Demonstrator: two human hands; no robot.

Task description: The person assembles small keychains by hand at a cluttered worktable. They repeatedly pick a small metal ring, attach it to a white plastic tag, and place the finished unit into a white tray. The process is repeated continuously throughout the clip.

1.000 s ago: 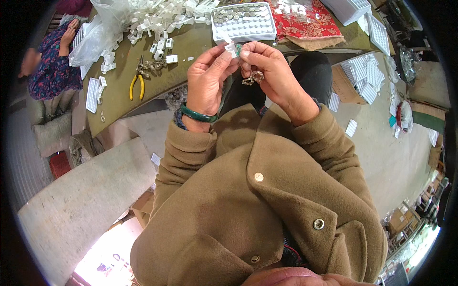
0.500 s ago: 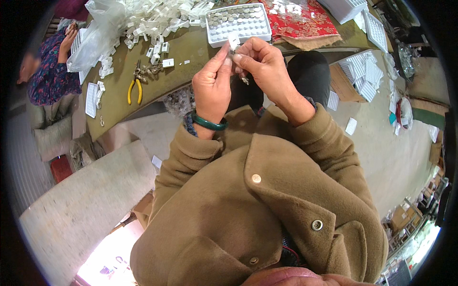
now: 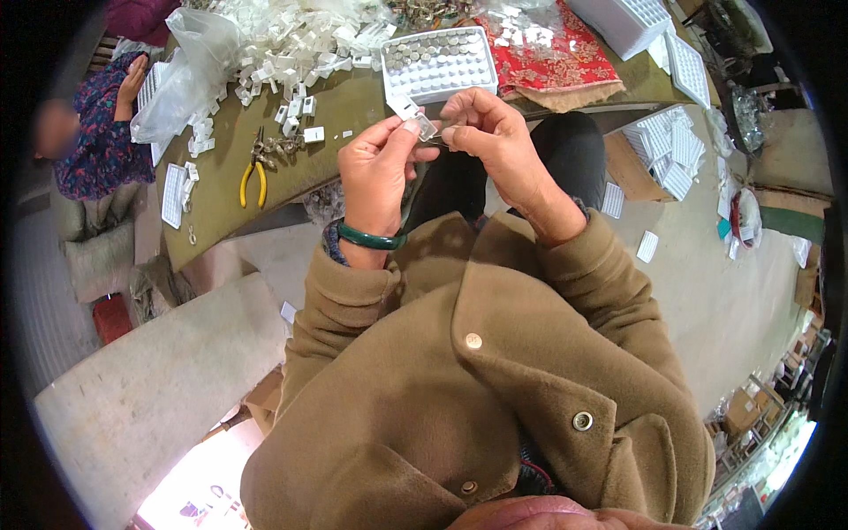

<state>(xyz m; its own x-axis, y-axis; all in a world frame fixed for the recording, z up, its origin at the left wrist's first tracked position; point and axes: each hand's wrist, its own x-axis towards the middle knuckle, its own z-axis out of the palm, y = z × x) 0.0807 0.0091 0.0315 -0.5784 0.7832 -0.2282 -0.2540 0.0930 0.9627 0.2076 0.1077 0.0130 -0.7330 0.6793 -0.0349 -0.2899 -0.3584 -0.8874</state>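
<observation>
In front of me, near the table's edge, both hands are raised close together. My left hand [image 3: 378, 172], with a dark green bangle at the wrist, pinches a small white-and-clear plastic case [image 3: 405, 108] between thumb and fingers. Its clear part [image 3: 425, 127] points toward my other hand. My right hand [image 3: 496, 137] has thumb and forefinger curled together at that clear part; what lies between them is too small to make out. Just beyond stands a white tray [image 3: 422, 87] of round pockets, its far rows filled with small silvery discs [image 3: 435, 46].
A heap of white plastic cases [image 3: 296, 44] covers the far table beside a clear bag [image 3: 190, 66]. Yellow-handled pliers [image 3: 253, 183] lie left. Red patterned cloth [image 3: 565, 62] is at right, near a carton [image 3: 632, 159] of white trays. Another person [image 3: 102, 132] sits at far left.
Both hands have moved slightly nearer to me and a little apart. The plastic case in my left hand has tilted, and its clear part now shows. The metal bits beneath the fingers have gone from view.
</observation>
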